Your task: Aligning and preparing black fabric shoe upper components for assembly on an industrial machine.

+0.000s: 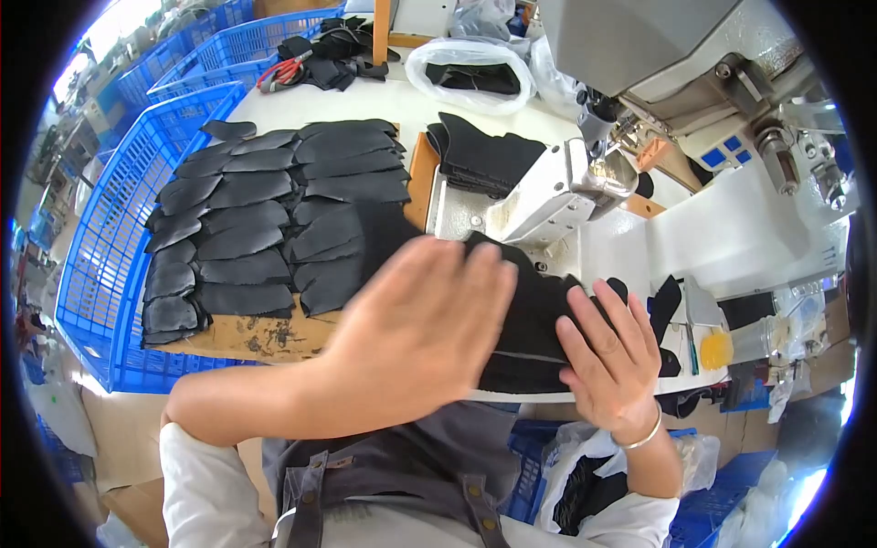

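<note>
1. Nearest, a grey apron [411, 461] faces the table [388, 102]. Below the table's right side, a white plastic bag [555, 498] holds black pieces [585, 498], with blue crates [722, 502] around it.
2. The black fabric [534, 315] lies along the table's near edge, under the hands. The left hand [425, 320] is blurred: its grip is flat, fingers extended, pinching nothing visible; whether it touches, I cannot tell. It hides part of the fabric.
3. The right hand [612, 356] lies at the fabric's right end, its grip spread.
4. To the left, overlapping rows of black pieces [242, 239] cover most of a brown board [274, 338]; a blue basket [114, 237] stands beside them.
5. Just beyond the hands, the white machine arm [539, 201] stands in the way, a black stack [489, 155] at its left. Small marks on the machine's right side are too small to read.
6. Farther, an open clear bag [417, 68] contains dark pieces [475, 79]; left of it lies a red-handled tool [285, 71], near more blue baskets [224, 55].
</note>
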The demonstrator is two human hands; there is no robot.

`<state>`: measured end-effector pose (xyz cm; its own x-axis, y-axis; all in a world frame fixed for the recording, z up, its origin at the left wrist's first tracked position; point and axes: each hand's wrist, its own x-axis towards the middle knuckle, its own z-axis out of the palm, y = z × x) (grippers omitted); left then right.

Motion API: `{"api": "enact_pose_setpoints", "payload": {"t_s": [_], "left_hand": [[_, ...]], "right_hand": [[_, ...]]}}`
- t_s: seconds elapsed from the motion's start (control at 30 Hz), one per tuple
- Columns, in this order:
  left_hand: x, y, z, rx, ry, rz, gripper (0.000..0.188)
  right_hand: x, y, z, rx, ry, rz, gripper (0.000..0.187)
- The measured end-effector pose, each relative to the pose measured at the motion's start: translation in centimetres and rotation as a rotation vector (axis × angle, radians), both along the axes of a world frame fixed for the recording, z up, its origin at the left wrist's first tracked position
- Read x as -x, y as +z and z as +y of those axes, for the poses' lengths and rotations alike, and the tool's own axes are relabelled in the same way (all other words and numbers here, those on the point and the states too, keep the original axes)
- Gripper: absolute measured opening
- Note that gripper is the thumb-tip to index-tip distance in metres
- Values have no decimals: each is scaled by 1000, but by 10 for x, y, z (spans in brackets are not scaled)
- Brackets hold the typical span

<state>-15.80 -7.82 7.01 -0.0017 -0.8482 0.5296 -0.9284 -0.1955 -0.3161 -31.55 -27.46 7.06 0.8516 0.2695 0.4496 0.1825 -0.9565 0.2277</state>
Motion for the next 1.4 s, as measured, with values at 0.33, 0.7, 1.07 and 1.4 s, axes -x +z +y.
{"api": "enact_pose_setpoints", "payload": {"t_s": [0.33, 0.7, 1.07, 1.4], "left_hand": [[-145, 5, -53, 421, 129, -244, 35], [-157, -35, -126, -1, -213, 417, 68], [-282, -56, 24, -1, 669, 1098, 40], [-219, 32, -33, 507, 118, 1160, 31]], "right_hand": [[14, -52, -1, -338, -84, 108, 50], [14, -56, 3, -393, -129, 68, 41], [12, -63, 2, -390, -121, 28, 40], [13, -48, 9, -457, -121, 43, 41]]}}
